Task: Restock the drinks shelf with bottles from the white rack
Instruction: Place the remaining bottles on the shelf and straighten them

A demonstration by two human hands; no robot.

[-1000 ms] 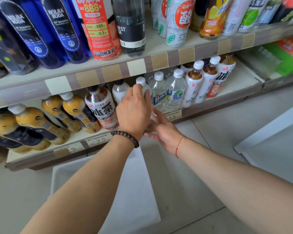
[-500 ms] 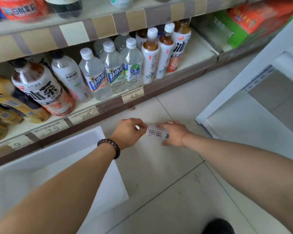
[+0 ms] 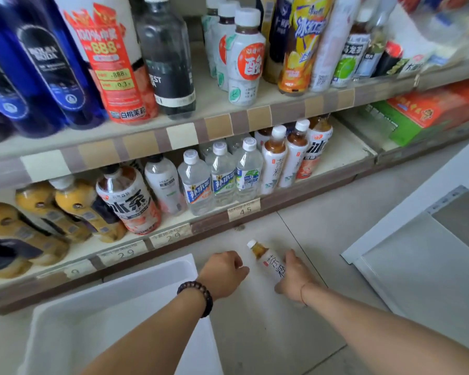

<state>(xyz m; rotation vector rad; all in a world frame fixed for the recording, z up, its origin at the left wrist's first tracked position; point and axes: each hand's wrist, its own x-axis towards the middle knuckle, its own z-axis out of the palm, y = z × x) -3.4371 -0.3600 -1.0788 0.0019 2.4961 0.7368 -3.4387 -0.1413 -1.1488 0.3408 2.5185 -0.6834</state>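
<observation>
My right hand (image 3: 295, 277) grips a white-labelled tea bottle (image 3: 268, 259) with a white cap, tilted up to the left just above the floor. My left hand (image 3: 224, 272), with a bead bracelet on its wrist, hangs beside it with fingers curled and holds nothing. Two matching tea bottles (image 3: 272, 158) stand on the lower drinks shelf (image 3: 344, 155), right of several clear water bottles (image 3: 220, 174). A white rack (image 3: 417, 266) lies on the floor at the right. An empty white bin (image 3: 106, 315) sits at the lower left.
The upper shelf (image 3: 214, 104) carries blue soda bottles (image 3: 46, 63), a red-labelled bottle and several tea drinks. Yellow bottles (image 3: 65, 204) lie at the left of the lower shelf. Green and red boxes (image 3: 431, 115) sit at the far right. Bare shelf space shows right of the tea bottles.
My left hand has let go of the tea bottle and my right hand has tilted it up off the floor. The view has tipped up toward the shelves.
</observation>
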